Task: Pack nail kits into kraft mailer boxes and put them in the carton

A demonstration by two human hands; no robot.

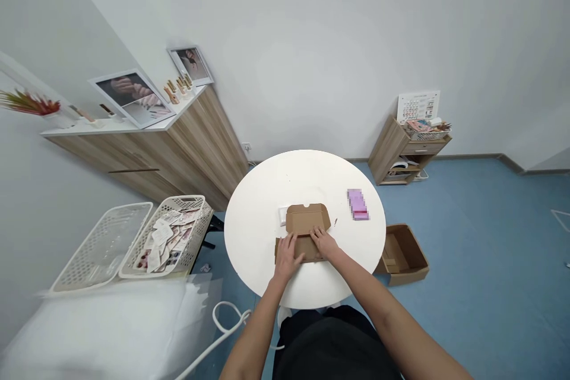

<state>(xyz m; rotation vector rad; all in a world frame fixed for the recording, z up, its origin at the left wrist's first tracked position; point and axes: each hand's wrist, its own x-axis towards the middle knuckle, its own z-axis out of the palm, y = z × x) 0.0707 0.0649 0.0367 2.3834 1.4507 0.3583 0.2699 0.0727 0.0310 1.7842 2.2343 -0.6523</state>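
A flat brown cardboard mailer box (307, 219) lies on the round white table (267, 202), its lid flap raised toward the far side. My left hand (287, 254) rests on the box's near left part, fingers laid flat and apart. My right hand (324, 241) presses on the box's middle near the fold, fingers stretched over the cardboard. A small white card or packet (283, 214) peeks out at the box's far left corner. A purple rectangular item (357, 204), blurred out, lies on the table to the right of the box.
An open cardboard box (401, 254) sits on the blue floor right of the table. Two white plastic baskets (133, 243) stand at left, one holding several printed packets. A wooden counter (178, 142) lines the left wall; a small wooden cabinet (403, 148) stands at the back right.
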